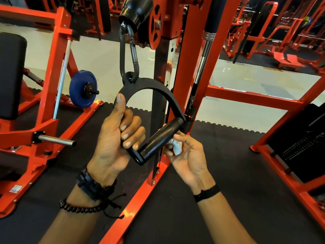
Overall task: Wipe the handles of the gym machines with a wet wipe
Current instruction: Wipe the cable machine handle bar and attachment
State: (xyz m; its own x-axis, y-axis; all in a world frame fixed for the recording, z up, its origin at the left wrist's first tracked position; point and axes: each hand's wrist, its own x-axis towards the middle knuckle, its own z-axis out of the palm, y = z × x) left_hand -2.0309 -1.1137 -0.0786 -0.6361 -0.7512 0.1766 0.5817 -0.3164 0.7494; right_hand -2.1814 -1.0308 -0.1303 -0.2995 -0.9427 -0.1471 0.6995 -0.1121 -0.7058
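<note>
**Wiping the cable grip**

Right fingers (pixel 169 148) pinch a bunched wipe (pixel 175 147) under the black grip (pixel 161 138). Left hand (pixel 116 136) clamps the strap (pixel 149 87) end, steadying it. Best to wrap the wipe around the grip and twist along its whole length.

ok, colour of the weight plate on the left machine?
Blue weight plate, black hub; head view, the only one.

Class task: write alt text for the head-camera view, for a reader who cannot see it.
A person's left hand grips the side of a black cable handle hanging from a red gym machine, while the right hand presses a wet wipe against its grip bar.
</note>
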